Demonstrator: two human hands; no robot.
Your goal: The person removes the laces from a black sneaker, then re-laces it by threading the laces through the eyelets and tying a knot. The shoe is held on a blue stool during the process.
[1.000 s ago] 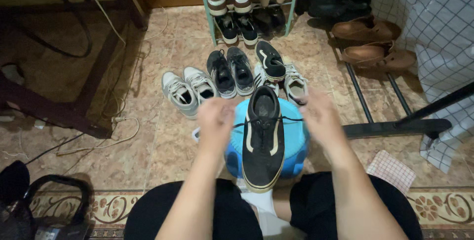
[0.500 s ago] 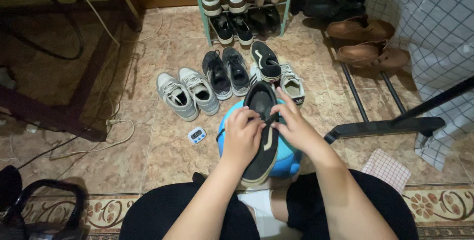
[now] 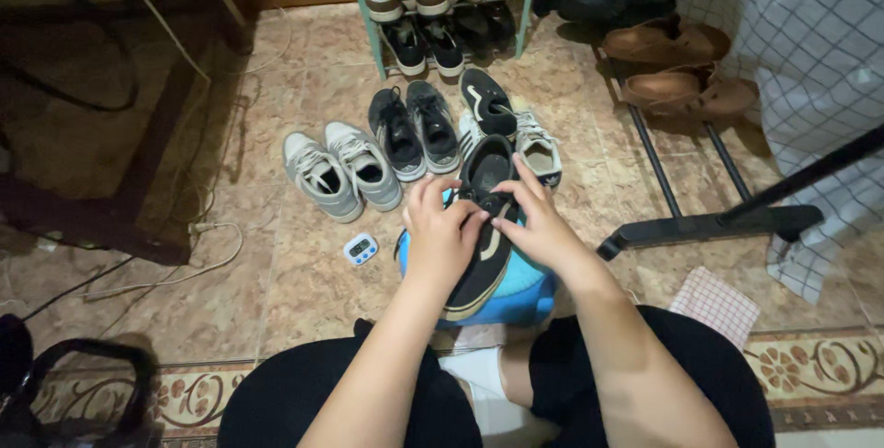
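Note:
A black sneaker (image 3: 482,227) with a pale side stripe and pale sole lies toe-toward-me on a round blue stool (image 3: 516,287) between my knees. My left hand (image 3: 440,232) rests over the shoe's lacing area, its fingers pinching the black lace (image 3: 488,199). My right hand (image 3: 539,218) comes in from the right, and its fingertips pinch the same lace near the shoe's opening. Both hands touch each other over the tongue and hide most of the laces.
On the tiled floor beyond the stool stand a grey pair (image 3: 341,172), a dark pair (image 3: 414,128), a lone black sneaker (image 3: 486,100) and a white one (image 3: 536,146). A small white timer (image 3: 360,248) lies left of the stool. A shoe rack (image 3: 442,6), brown shoes (image 3: 681,89), a black stand base (image 3: 709,224) and cables (image 3: 184,268) surround.
A second ago my hands were apart on either side of the shoe, pulling the lace ends outward. They have come together over the tongue and now pinch the lace there.

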